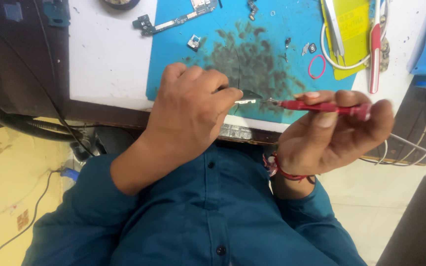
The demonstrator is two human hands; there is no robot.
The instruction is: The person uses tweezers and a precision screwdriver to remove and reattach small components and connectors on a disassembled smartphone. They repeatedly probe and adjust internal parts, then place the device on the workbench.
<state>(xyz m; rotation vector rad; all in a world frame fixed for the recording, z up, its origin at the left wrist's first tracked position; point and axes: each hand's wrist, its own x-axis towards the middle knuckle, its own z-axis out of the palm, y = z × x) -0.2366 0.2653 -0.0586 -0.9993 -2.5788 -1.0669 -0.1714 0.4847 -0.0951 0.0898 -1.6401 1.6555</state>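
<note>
At the near edge of the blue work mat (183, 74), just over the bench lip, you bring both hands together in the air above your lap. Your left hand (188, 116) is curled shut, pinching a small metal part (245, 96) between thumb and forefinger so that its thin end juts out toward 3 o'clock; held that way, the working face stays exposed to the tool. Your right hand (329, 133) is closed around a red precision screwdriver (321, 106), laid almost level, the shaft cradled along the fingers with the thumb on top, tip pointing toward 9 o'clock and meeting the part; whether it is seated in a screw cannot be told. A red thread bracelet (284, 172) sits on that wrist. The grip looks chosen for fine, low-force turning, with the two hands close enough to steady each other. On the mat, toward 12 o'clock from your hands, a dark smudged patch (252, 59) marks the usual working spot; a long circuit board (176, 19) lies at 11 o'clock, a small square component (194, 42) beside it. Loose screws and bits (309, 48) and a pink rubber ring (316, 66) sit at 1 o'clock, parked clear of the hands. Tweezers (334, 27) rest on a yellow pad (353, 34), within reach.
</note>
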